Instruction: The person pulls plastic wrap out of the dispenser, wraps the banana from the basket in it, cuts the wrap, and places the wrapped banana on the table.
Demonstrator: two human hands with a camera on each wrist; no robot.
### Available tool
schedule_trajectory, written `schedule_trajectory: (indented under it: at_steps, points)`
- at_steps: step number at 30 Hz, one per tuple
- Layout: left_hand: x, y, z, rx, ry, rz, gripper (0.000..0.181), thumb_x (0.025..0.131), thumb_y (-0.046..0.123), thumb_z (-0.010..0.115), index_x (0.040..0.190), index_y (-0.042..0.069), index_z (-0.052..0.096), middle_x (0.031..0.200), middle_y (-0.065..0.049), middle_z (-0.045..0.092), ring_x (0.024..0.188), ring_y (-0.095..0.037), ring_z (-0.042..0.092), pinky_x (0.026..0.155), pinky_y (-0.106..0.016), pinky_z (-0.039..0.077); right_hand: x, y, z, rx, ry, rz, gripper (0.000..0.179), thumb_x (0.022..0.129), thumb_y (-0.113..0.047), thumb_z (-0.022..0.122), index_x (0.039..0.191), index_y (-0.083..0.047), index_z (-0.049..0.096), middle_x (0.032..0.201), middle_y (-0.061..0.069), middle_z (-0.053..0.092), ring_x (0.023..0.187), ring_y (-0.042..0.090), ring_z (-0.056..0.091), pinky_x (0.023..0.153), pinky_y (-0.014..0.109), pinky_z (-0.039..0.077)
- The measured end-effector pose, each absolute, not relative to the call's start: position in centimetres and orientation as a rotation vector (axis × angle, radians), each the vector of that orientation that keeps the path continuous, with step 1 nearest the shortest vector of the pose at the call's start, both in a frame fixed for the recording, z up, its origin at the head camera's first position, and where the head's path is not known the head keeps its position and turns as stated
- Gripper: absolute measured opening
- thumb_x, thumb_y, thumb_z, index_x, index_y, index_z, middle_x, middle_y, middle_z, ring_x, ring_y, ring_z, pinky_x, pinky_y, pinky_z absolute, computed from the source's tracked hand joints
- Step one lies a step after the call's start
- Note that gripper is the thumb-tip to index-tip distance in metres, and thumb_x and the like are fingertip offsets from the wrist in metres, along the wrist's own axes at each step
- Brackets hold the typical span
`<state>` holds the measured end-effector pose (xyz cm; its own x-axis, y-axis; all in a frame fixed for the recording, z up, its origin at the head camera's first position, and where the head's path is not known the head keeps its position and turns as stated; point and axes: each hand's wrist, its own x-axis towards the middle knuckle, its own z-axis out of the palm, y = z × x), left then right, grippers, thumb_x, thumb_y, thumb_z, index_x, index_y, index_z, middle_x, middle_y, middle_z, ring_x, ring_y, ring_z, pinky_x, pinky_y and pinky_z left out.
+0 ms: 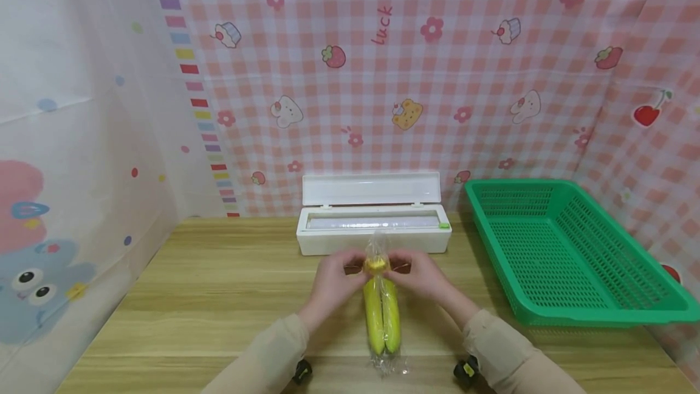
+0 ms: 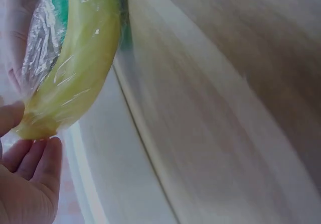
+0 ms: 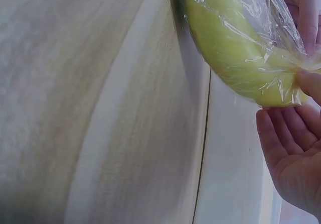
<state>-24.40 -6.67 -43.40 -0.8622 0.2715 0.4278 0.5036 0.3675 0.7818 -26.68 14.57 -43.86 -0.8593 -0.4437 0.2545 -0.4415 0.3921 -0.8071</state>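
A pair of yellow bananas [image 1: 382,318], joined at the stem, is wrapped in clear plastic film [image 1: 377,241]. Their stem end points away from the person, and loose film sticks out past both ends. From the left, my left hand [image 1: 340,277] pinches the wrapped stem end between thumb and fingers. My right hand [image 1: 421,273] does likewise from the other side, its thumb pressing the film in the right wrist view. In the left wrist view the banana [image 2: 83,58] hangs above the tabletop with film drawn tight over it.
Behind the hands stands a white film dispenser box [image 1: 374,242], lid [image 1: 372,190] raised, a roll [image 1: 374,222] inside. A green plastic basket [image 1: 552,260] sits at the right on the wooden table [image 1: 219,297]. Pink checked cloth [image 1: 355,90] hangs at the back.
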Motion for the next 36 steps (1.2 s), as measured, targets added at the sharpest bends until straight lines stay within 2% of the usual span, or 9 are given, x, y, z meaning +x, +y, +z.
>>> schedule_trajectory:
  at_steps: [3, 7, 16, 18, 21, 24, 26, 31, 36]
  points:
    - [-23.8, -7.1, -42.9, -0.729, -2.433, -1.364, 0.035, 0.081, 0.006, 0.08, 0.114, 0.005, 0.069, 0.112, -0.01, 0.07, 0.102, -0.028, 0.067, 0.09, -0.045, 0.056, -26.5, 14.6, -43.8, -0.848, 2.629, -1.542, 0.027, 0.088, -0.005, 0.073, 0.113, 0.004, 0.068, 0.106, 0.015, 0.07, 0.095, 0.028, 0.068, 0.085, 0.04, 0.058]
    - [-22.7, -7.9, -41.9, -0.778, -2.415, -1.148, 0.043, 0.08, 0.012, 0.082, 0.121, 0.007, 0.068, 0.117, -0.007, 0.069, 0.106, -0.025, 0.065, 0.093, -0.044, 0.054, -26.3, 14.6, -43.8, -0.849, 2.658, -1.563, 0.026, 0.087, -0.003, 0.072, 0.112, 0.003, 0.069, 0.106, 0.014, 0.071, 0.094, 0.027, 0.068, 0.084, 0.04, 0.059]
    - [-21.1, -8.8, -39.5, -1.133, -1.872, -0.589, 0.032, 0.076, 0.005, 0.08, 0.107, -0.002, 0.071, 0.106, -0.011, 0.071, 0.098, -0.024, 0.068, 0.091, -0.032, 0.055, -26.0, 14.6, -43.6, -0.867, 2.704, -1.552, 0.026, 0.085, -0.003, 0.074, 0.111, -0.002, 0.069, 0.104, 0.009, 0.071, 0.091, 0.022, 0.067, 0.082, 0.036, 0.059]
    - [-20.6, -8.6, -39.0, -1.191, -1.772, -0.483, 0.027, 0.079, 0.004, 0.076, 0.105, -0.002, 0.072, 0.105, -0.012, 0.072, 0.097, -0.024, 0.069, 0.091, -0.032, 0.056, -25.9, 14.6, -43.6, -0.876, 2.718, -1.54, 0.025, 0.085, -0.004, 0.075, 0.11, -0.003, 0.069, 0.104, 0.009, 0.071, 0.091, 0.022, 0.067, 0.081, 0.035, 0.059]
    - [-20.0, -8.3, -38.4, -1.249, -1.661, -0.336, 0.019, 0.089, 0.006, 0.066, 0.106, -0.002, 0.072, 0.105, -0.013, 0.072, 0.097, -0.025, 0.07, 0.092, -0.033, 0.055, -25.8, 14.5, -43.5, -0.898, 2.739, -1.528, 0.024, 0.085, -0.005, 0.075, 0.109, -0.003, 0.069, 0.103, 0.008, 0.071, 0.09, 0.022, 0.068, 0.081, 0.036, 0.06]
    - [-19.6, -8.0, -38.1, -1.273, -1.603, -0.245, 0.022, 0.097, 0.008, 0.055, 0.106, -0.001, 0.073, 0.106, -0.013, 0.073, 0.098, -0.025, 0.07, 0.094, -0.034, 0.054, -25.6, 14.5, -43.3, -0.921, 2.758, -1.52, 0.025, 0.085, -0.005, 0.076, 0.108, -0.003, 0.069, 0.103, 0.008, 0.07, 0.09, 0.021, 0.067, 0.081, 0.036, 0.06]
    - [-19.5, -7.8, -38.0, -1.278, -1.588, -0.205, 0.024, 0.099, 0.008, 0.052, 0.107, -0.001, 0.073, 0.106, -0.012, 0.073, 0.099, -0.025, 0.07, 0.095, -0.034, 0.053, -25.4, 14.4, -43.1, -0.941, 2.769, -1.517, 0.026, 0.084, -0.004, 0.076, 0.109, -0.003, 0.069, 0.102, 0.007, 0.07, 0.091, 0.021, 0.067, 0.081, 0.036, 0.059]
    - [-19.5, -7.7, -38.3, -1.253, -1.615, -0.163, 0.025, 0.099, 0.009, 0.051, 0.108, -0.002, 0.073, 0.107, -0.013, 0.072, 0.1, -0.026, 0.07, 0.095, -0.034, 0.054, -25.1, 14.3, -42.8, -1.016, 2.804, -1.513, 0.027, 0.082, -0.001, 0.077, 0.108, -0.003, 0.069, 0.101, 0.007, 0.068, 0.09, 0.021, 0.067, 0.08, 0.033, 0.06]
    - [-19.5, -7.8, -38.7, -1.22, -1.698, -0.176, 0.024, 0.097, 0.012, 0.057, 0.11, -0.002, 0.072, 0.11, -0.013, 0.072, 0.103, -0.026, 0.069, 0.096, -0.034, 0.053, -24.8, 14.3, -42.7, -1.074, 2.846, -1.498, 0.029, 0.08, -0.001, 0.079, 0.107, -0.005, 0.069, 0.101, 0.005, 0.068, 0.088, 0.019, 0.067, 0.078, 0.03, 0.06]
